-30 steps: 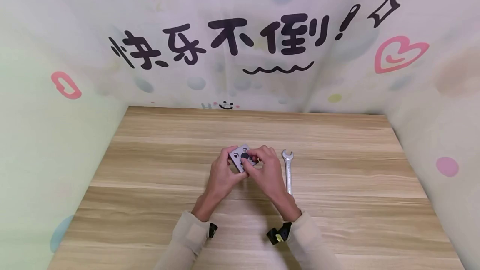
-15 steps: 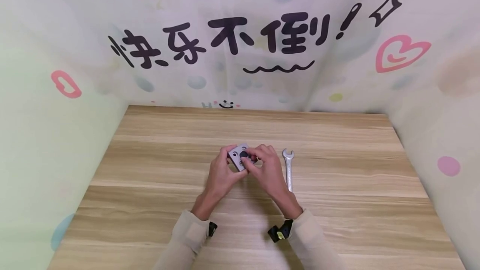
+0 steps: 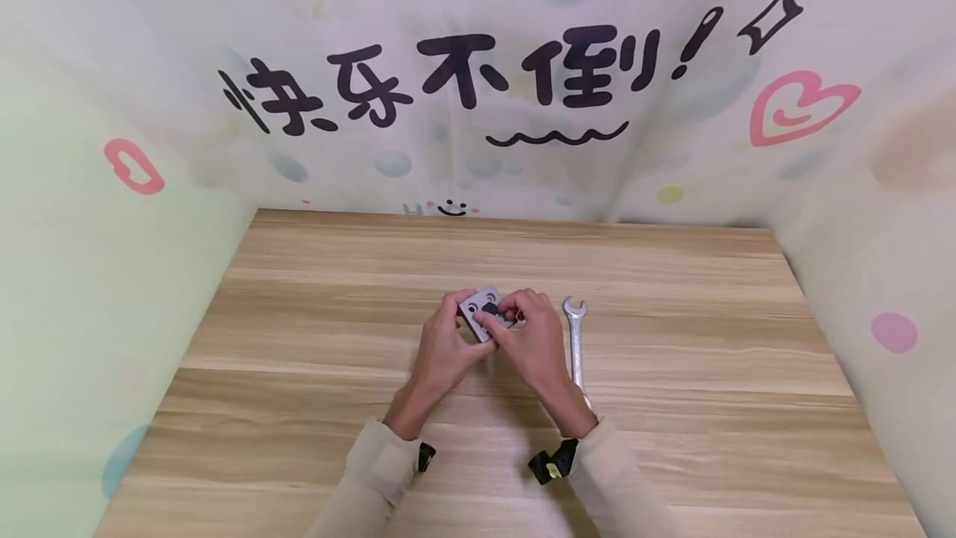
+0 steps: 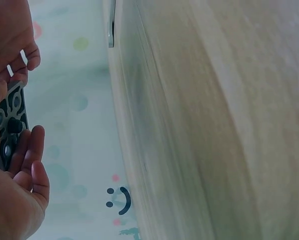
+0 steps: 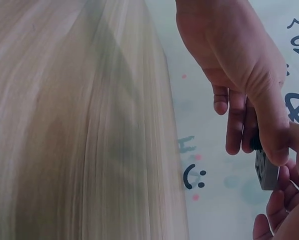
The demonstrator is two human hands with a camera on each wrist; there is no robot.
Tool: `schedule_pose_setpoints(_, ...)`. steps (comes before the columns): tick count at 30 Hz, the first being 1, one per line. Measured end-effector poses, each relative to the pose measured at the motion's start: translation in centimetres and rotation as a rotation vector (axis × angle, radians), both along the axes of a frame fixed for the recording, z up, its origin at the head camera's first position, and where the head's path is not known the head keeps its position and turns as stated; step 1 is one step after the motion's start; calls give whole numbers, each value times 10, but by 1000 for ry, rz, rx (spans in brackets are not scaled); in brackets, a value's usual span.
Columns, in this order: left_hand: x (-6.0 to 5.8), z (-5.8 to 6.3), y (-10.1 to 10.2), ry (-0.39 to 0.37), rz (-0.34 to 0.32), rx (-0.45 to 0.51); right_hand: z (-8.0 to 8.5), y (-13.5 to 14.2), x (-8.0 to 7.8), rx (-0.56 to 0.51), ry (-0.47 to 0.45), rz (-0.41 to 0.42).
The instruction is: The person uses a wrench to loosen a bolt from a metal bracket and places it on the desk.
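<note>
In the head view, my left hand (image 3: 441,353) grips a square grey plate with several holes (image 3: 481,296) by its edges, thumb on the near side. My right hand (image 3: 539,351) pinches a black knob-like piece (image 3: 489,309) at the plate's middle between thumb and forefinger. The left wrist view shows the plate's ribbed underside (image 4: 16,98), where a dark round end (image 4: 14,125) sticks out of the centre. Left-hand fingers (image 4: 34,142) reach under it. In the right wrist view the plate's edge (image 5: 270,176) shows between both hands, above the table.
A silver open-ended wrench (image 3: 574,330) lies on the wood-grain table (image 3: 314,339) just right of my right hand, its lower end partly behind the wrist. A printed cloth wall (image 3: 388,181) with black lettering closes off the back and sides.
My right thumb has shifted a little left across the black piece, and the fingers on it have turned slightly. The plate stays in my left hand, almost unmoved.
</note>
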State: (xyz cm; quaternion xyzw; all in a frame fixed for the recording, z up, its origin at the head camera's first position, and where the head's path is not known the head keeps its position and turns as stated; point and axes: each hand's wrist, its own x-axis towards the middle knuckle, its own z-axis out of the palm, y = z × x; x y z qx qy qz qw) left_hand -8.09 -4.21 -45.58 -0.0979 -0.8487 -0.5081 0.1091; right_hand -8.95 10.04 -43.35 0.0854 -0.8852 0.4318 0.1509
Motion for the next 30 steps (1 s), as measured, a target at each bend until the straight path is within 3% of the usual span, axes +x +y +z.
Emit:
schedule_pose_setpoints(18, -3, 4, 2, 40, 12, -27, 3, 6, -1, 3, 31, 73)
schedule_pose_setpoints(30, -1, 1, 1, 25, 30, -20, 4, 8, 2, -25, -30, 43)
